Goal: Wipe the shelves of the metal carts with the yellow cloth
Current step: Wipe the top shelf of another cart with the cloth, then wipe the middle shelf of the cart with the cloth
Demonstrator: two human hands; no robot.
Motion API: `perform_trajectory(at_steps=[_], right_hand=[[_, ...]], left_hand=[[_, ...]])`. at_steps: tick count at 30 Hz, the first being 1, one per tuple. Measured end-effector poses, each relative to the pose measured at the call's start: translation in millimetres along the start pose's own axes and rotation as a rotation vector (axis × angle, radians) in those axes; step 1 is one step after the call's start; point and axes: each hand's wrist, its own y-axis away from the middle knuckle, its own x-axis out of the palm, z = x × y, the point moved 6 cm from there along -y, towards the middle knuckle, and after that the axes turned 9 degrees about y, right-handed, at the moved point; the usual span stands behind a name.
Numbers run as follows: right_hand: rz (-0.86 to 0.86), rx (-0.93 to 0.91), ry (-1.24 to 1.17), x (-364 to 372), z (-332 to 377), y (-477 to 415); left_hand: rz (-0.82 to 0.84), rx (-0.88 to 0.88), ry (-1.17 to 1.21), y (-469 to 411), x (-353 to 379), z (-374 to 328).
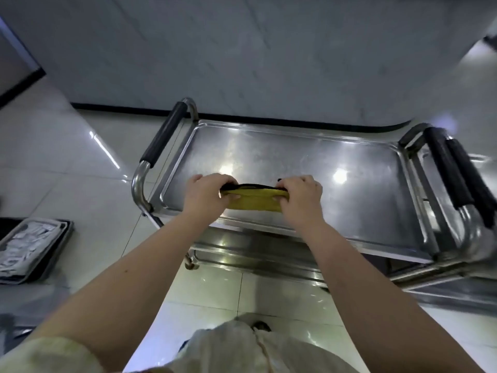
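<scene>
A metal cart (pixel 150 184) is standing before a grey wall (pixel 242 49), its top shelf (pixel 269 157) shining inside a raised rim. Off the shelf's right end a second cart (pixel 457 181) is standing, the black-sleeved handles of the two just beside each other. Off the shelf's left end pale floor tiles (pixel 80 162) are lying open; further left, a dark tray (pixel 61 238) of pale items is sitting on them. Over the shelf's near half the yellow cloth (pixel 252 201), folded into a strip, is stretching between the hands. The left hand (pixel 207 192) is gripping its left end, the right hand (pixel 301 195) its right end, fingers curled round it. Shelf surface is spreading behind the cloth and to both sides.
</scene>
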Motion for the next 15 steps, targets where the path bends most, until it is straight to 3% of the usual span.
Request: perform_trajectory(at_steps=[5, 15], right_hand=[[-0.157, -0.042, 0.035, -34.8, -6.1, 51.2], [-0.157, 0.121, 0.011, -41.4, -40.9, 184.4]], left_hand=[[-0.059, 0.170, -0.015, 25.9, 1.0, -33.4], [0.151, 0.197, 0.068, 112.0, 66.1, -63.2]])
